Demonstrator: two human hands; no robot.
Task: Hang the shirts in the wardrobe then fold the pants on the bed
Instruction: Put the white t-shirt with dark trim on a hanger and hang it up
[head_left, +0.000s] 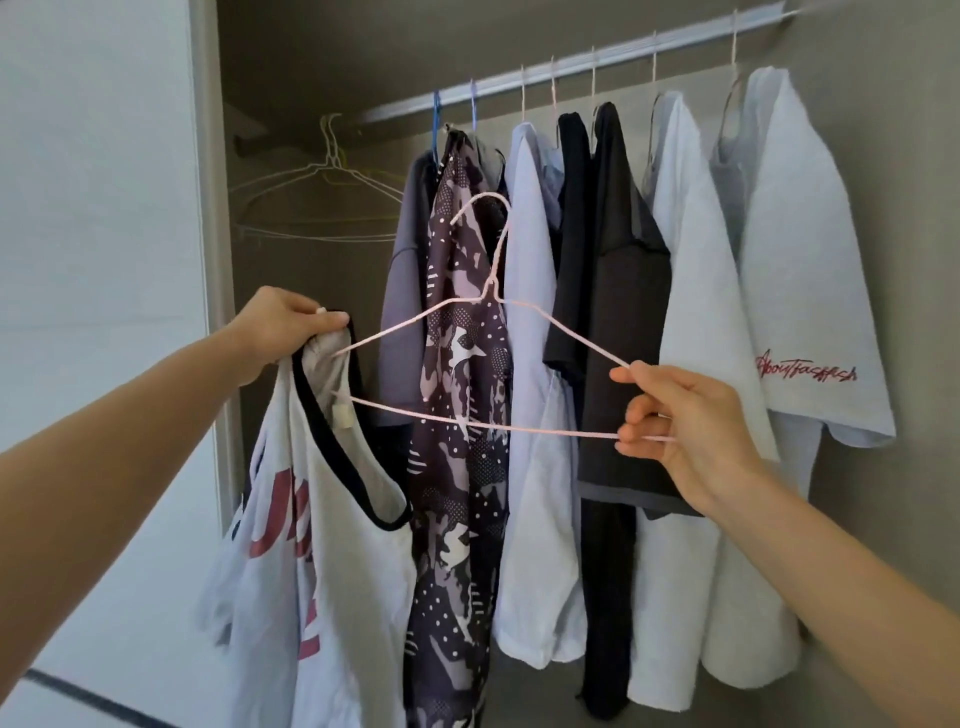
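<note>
Before grey wardrobe (311, 52): left grip (283, 332) clamps white shirt (322, 519), right grip (685, 415) pinches pink hanger (545, 432).

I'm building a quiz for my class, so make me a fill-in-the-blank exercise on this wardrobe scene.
1. The right hand pinches a ____ wire hanger.
2. The left hand grips a white tank top trimmed in ____.
3. Empty hangers hang at the ____ end of the rail.
Missing words: pink; black; left.
</note>
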